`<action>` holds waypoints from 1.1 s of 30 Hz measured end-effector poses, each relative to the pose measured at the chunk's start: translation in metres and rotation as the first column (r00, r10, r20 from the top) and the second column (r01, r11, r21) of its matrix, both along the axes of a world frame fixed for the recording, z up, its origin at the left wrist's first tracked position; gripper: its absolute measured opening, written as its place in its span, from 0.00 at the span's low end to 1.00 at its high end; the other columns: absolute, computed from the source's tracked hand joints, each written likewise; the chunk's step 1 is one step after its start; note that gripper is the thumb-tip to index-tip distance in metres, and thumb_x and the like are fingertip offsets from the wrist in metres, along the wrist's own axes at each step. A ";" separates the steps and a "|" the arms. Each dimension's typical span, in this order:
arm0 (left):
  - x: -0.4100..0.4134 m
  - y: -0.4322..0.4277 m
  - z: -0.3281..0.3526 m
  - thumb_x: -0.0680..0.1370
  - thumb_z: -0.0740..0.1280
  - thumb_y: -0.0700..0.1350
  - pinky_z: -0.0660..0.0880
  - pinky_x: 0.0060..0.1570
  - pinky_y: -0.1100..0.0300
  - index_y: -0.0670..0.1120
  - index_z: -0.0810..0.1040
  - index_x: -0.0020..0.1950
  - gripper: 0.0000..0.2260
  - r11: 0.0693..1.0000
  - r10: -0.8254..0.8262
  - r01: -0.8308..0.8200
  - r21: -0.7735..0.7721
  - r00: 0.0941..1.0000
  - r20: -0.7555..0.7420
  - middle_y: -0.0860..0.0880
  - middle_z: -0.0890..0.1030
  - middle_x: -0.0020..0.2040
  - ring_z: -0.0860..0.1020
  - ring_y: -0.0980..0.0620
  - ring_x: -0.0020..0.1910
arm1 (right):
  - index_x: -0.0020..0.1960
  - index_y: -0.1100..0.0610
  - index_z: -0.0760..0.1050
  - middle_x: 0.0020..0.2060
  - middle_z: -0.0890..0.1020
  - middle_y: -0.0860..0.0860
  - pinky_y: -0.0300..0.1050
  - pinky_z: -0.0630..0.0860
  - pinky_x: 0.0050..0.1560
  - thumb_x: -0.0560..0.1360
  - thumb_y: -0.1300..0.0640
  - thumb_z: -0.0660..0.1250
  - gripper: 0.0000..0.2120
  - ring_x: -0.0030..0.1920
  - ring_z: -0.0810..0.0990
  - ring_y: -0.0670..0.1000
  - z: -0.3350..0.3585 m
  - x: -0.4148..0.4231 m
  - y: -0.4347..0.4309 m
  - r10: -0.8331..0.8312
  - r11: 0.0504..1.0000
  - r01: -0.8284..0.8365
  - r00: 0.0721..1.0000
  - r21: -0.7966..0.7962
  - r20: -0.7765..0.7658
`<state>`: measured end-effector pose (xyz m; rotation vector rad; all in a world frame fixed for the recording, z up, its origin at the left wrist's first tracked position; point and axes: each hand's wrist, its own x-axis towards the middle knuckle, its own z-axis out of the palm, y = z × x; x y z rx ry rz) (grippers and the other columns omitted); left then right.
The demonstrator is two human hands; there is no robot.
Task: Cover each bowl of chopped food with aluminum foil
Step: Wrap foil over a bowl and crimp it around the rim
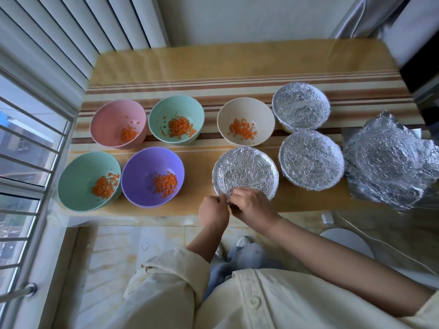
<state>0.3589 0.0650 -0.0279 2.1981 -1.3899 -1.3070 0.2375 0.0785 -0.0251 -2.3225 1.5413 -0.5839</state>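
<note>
Cream shirt sleeves [166, 281] fill the bottom of the view, and both forearms reach from them to the foil cover [245, 169] wrapped over a bowl near the front edge of the table [213, 65]. The bowl itself is hidden under the foil.

The left hand [212, 211] and the right hand [251, 205] meet at the near rim of that cover. Both have their fingers curled in, pinching the foil hem, apparently to crimp it under the lip.

Just right of the foil cover stands a second covered bowl [311, 160], with a third covered bowl [301, 106] beyond and to the right. Directly beyond the foil cover a beige bowl [245, 110] sits open with chopped carrot [242, 131] in it. To the left are a purple bowl [142, 167] and a green bowl [76, 176]; further back on that side are a mint bowl [180, 105] and a pink bowl [109, 119]. All four are uncovered and hold carrot. Far right of the foil cover lies a crumpled stack of foil sheets [389, 162].

By my count three bowls are done and five remain. Thin foil can tear if it is pinched too hard. A pull toward the body could drag this bowl off the near edge, which it sits close to. A loosely folded hem may spring back up.
</note>
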 end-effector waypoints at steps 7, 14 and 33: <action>0.009 -0.011 0.000 0.80 0.58 0.48 0.75 0.43 0.52 0.36 0.82 0.40 0.20 0.994 -0.108 0.109 -0.012 0.992 0.062 0.38 0.84 0.40 0.81 0.38 0.44 | 0.36 0.58 0.78 0.30 0.75 0.51 0.41 0.71 0.26 0.59 0.63 0.81 0.12 0.31 0.77 0.55 0.000 -0.001 -0.001 -0.002 0.999 -0.001 0.998 0.049 0.055; 0.020 -0.023 0.003 0.79 0.60 0.51 0.74 0.45 0.55 0.43 0.81 0.33 0.20 0.993 -0.118 0.118 0.006 0.991 0.057 0.41 0.84 0.38 0.82 0.42 0.44 | 0.36 0.57 0.77 0.33 0.76 0.50 0.41 0.72 0.33 0.59 0.63 0.79 0.12 0.34 0.77 0.52 0.002 -0.016 0.007 0.009 0.998 -0.008 1.000 0.063 -0.024; 0.008 0.008 0.010 0.75 0.66 0.52 0.73 0.35 0.55 0.42 0.81 0.35 0.16 0.983 0.131 -0.117 -0.143 0.987 0.090 0.43 0.81 0.33 0.79 0.42 0.38 | 0.32 0.59 0.74 0.30 0.73 0.51 0.39 0.65 0.29 0.61 0.67 0.76 0.10 0.30 0.74 0.53 -0.002 0.002 0.006 -0.015 1.000 0.015 1.000 0.009 0.023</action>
